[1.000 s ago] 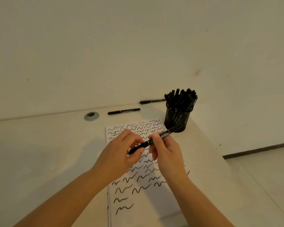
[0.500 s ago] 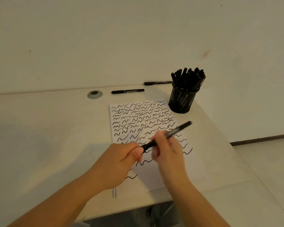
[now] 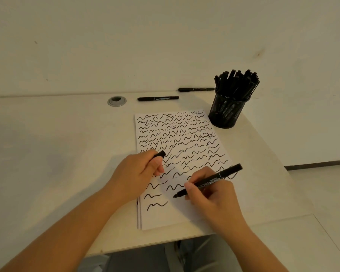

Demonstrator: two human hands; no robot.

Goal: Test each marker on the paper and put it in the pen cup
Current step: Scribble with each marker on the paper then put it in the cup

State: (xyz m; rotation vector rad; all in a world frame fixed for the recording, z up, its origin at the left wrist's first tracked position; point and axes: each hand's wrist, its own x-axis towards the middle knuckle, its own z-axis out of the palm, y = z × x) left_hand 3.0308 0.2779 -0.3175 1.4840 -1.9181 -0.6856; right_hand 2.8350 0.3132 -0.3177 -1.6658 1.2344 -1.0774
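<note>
Centrally, an uncapped black marker (image 3: 208, 181) slants over the lower part of the paper (image 3: 186, 216), its tip close above the sheet beside the last squiggles; whether it touches cannot be told. Fingers of the right hand (image 3: 210, 195) are curled round its barrel in a writing grip. The left hand (image 3: 137, 173) rests on the paper's left edge, fingers closed round the marker's black cap (image 3: 161, 154). A mesh pen cup (image 3: 227, 111) packed with black markers stands just beyond the paper's far right corner. Two further markers (image 3: 157, 98) (image 3: 196, 89) lie on the table (image 3: 57, 154) near the wall, beside a round cable grommet (image 3: 116, 100).
</note>
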